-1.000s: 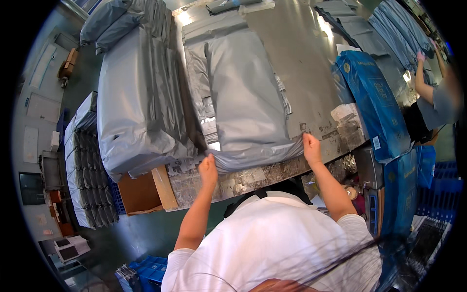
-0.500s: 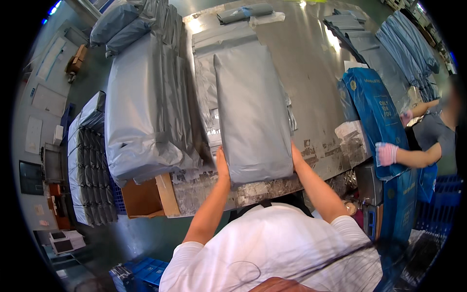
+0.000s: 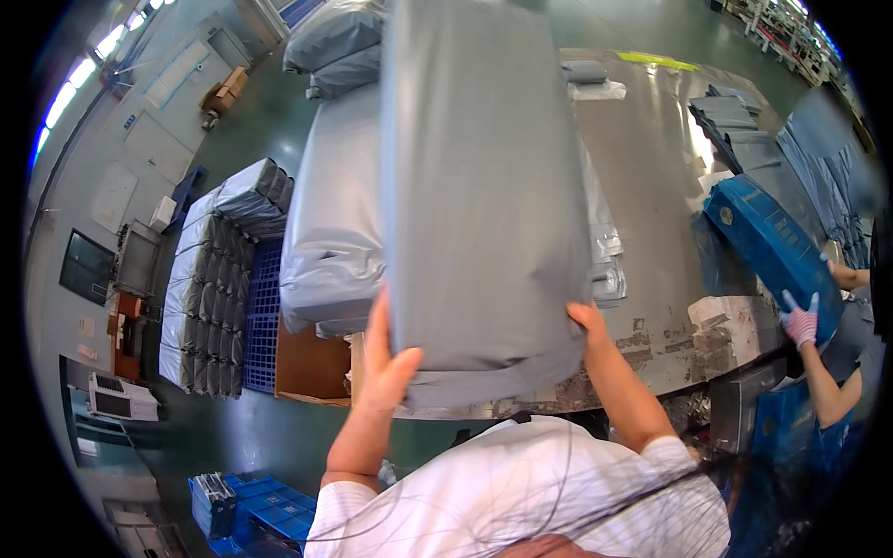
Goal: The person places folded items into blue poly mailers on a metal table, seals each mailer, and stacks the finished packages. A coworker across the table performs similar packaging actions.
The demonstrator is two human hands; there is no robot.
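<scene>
A long grey plastic-wrapped parcel (image 3: 484,205) is held up between my two hands, close in front of me and tilted away. My left hand (image 3: 386,358) grips its lower left edge, with the thumb on the near face. On the lower right edge, my right hand (image 3: 592,327) presses in; part of its fingers is hidden behind the parcel. The parcel covers much of the metal-topped table (image 3: 642,186) and part of a stack of similar grey parcels (image 3: 333,205) to the left. Flat grey plastic bags (image 3: 603,232) show past its right side.
A co-worker's gloved hand (image 3: 802,322) holds a blue package (image 3: 777,237) at the right. Wrapped bundles (image 3: 206,298) stand by a blue pallet (image 3: 265,312) at the left. An open cardboard box (image 3: 312,361) sits below the parcel stack. Blue crates (image 3: 270,510) lie at lower left.
My hands have raised the grey parcel off the table toward me, and it looks larger. My view has swung leftward. The co-worker's blue package has been lifted and tilted.
</scene>
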